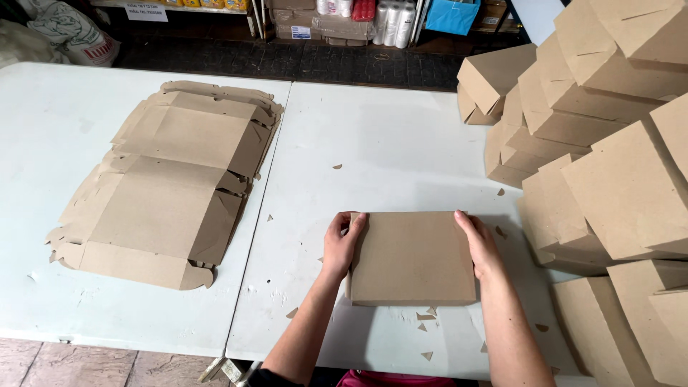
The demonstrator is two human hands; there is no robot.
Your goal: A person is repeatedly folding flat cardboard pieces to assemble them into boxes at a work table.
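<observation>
White table; stacked boxes cut off at right

Closed box under both hands was plain brown cardboard, matt, w/ a fine grainy face. Flat blanks at left: same kraft board, matt, cut edges a bit ragged. Stacked boxes at right, same stuff. Table looked like white plastic, smooth w/ a dull sheen, some scuffs. Small cardboard scraps lay on it. Floor beyond, dark and rough-looking.
</observation>
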